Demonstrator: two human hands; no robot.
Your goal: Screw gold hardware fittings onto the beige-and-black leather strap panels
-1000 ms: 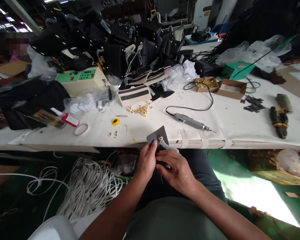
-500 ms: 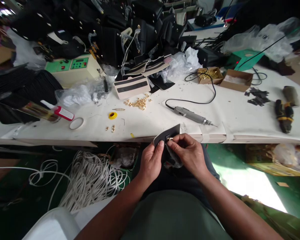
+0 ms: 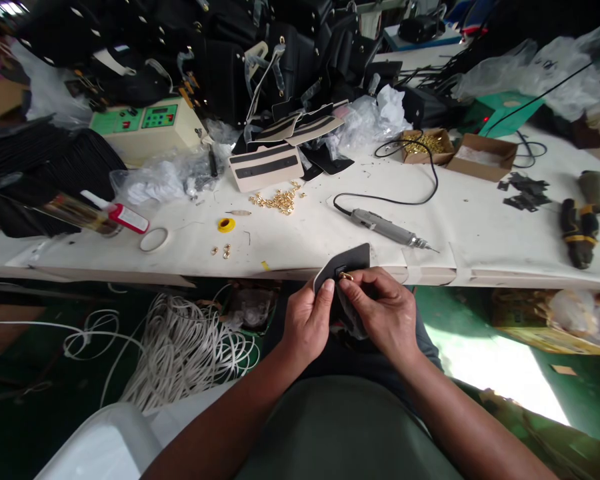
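My left hand (image 3: 309,319) is closed on the left edge of a black leather panel (image 3: 353,259), its thumb pressed on the face. The panel is tilted up just in front of the table edge. In the fingertips of my right hand (image 3: 385,307) is a small gold metal fitting (image 3: 347,276), pinched against the panel's dark face. Its exact shape is partly covered by the fingers. A piece of clear plastic film seems to hang below the panel between my hands. Beyond them, a grey electric screwdriver (image 3: 387,228) lies on the table.
Gold fittings (image 3: 279,200) are heaped mid-table, with several loose ones (image 3: 226,251) nearer the edge. Around them are a yellow tape roll (image 3: 225,225), a red-and-white glue bottle (image 3: 129,218), cardboard boxes (image 3: 481,157) and pliers (image 3: 579,233). Black bags (image 3: 285,57) fill the back. Coiled white cord (image 3: 180,353) lies below left.
The panel and both hands have shifted slightly to the right in view. The gold fitting sits at a slightly different angle in my right fingertips. Both hands keep their grips.
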